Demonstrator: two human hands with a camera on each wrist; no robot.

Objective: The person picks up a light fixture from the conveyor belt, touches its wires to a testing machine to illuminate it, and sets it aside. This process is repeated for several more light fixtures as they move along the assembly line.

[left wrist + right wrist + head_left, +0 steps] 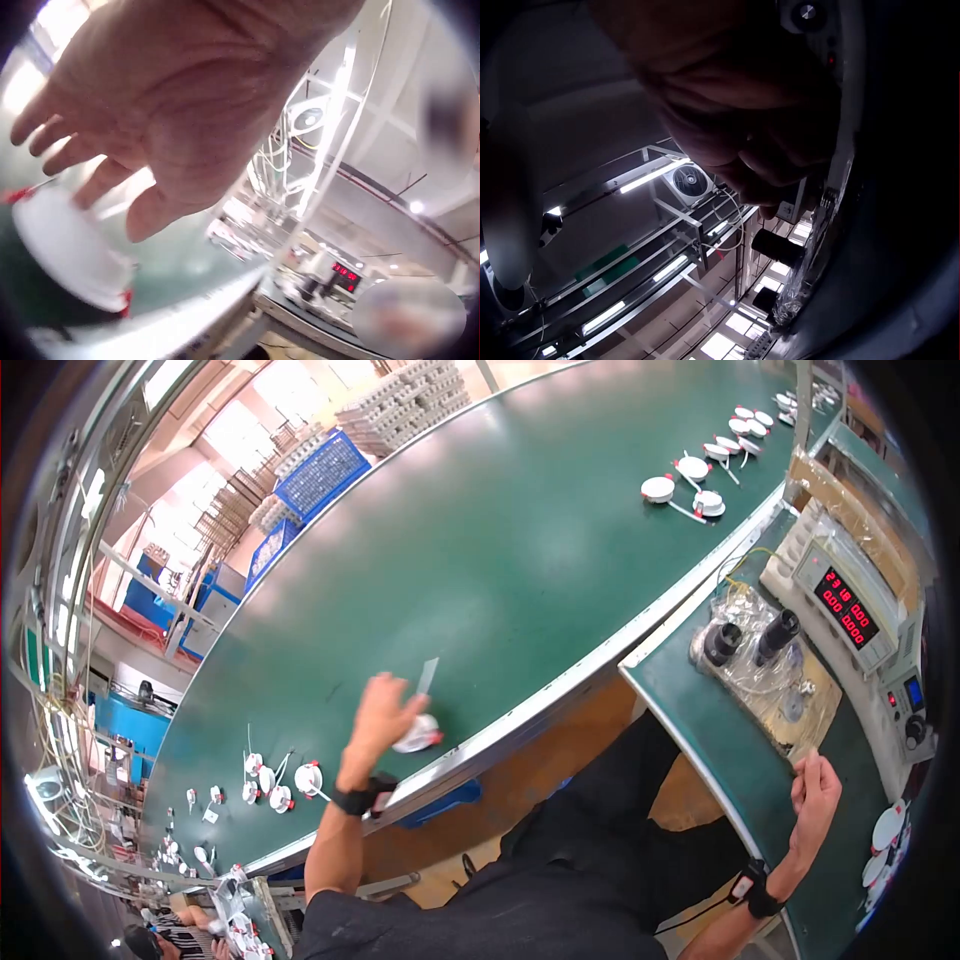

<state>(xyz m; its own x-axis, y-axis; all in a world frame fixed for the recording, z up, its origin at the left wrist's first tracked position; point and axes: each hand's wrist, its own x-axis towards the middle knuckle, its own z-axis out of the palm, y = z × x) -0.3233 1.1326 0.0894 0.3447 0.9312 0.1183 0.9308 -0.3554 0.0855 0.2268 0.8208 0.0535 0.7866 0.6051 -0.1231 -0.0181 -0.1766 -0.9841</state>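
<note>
My left hand (383, 715) is over the green surface, fingers extended, beside a white round downlight (418, 735) with red clips. In the left wrist view the same downlight (71, 244) shows tilted below the fingertips, with the palm (195, 97) bare. A pale strip (428, 676) sticks out just past the hand. Over the side bench, my right hand (818, 800) has loosely bent fingers near the edge of a tan board (815, 715); nothing shows in its grasp. The right wrist view is dark, with that hand (742, 112) partly in shadow.
Two black cylinders (722, 643) stand on plastic wrap on the side bench (690, 690), before a meter with red digits (845, 608). More downlights lie at the far right (657, 489) and near left (308, 778) of the green surface. White discs (888, 826) sit at the bench's right edge.
</note>
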